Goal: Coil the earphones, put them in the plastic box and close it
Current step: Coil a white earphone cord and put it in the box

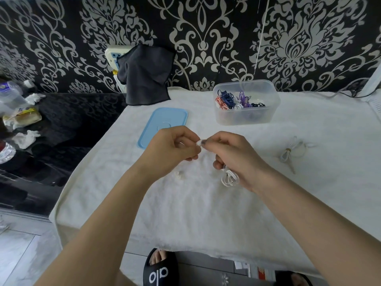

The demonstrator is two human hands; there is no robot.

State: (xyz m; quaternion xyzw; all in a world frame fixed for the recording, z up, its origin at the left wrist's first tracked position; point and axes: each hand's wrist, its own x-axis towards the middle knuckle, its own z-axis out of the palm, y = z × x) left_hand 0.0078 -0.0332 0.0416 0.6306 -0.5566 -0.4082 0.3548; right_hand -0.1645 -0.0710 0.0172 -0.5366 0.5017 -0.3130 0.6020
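White earphones [229, 178] hang as a small coil of cable under my right hand [233, 155], which grips them. My left hand [175, 147] and the right thumb and forefinger both pinch a small white piece of the same cable [199, 142] between them, above the white towel. The clear plastic box [246, 115] stands open at the back, holding several coloured coiled cords. Its blue lid [162, 122] lies flat on the towel to the left of the box, just beyond my left hand.
A second white coiled cable with a band [291, 152] lies to the right on the white towel [185, 213]. A dark cloth [146, 75] hangs at the back. A dark side table at left carries bottles and tissues [24, 137]. Slippered feet show below.
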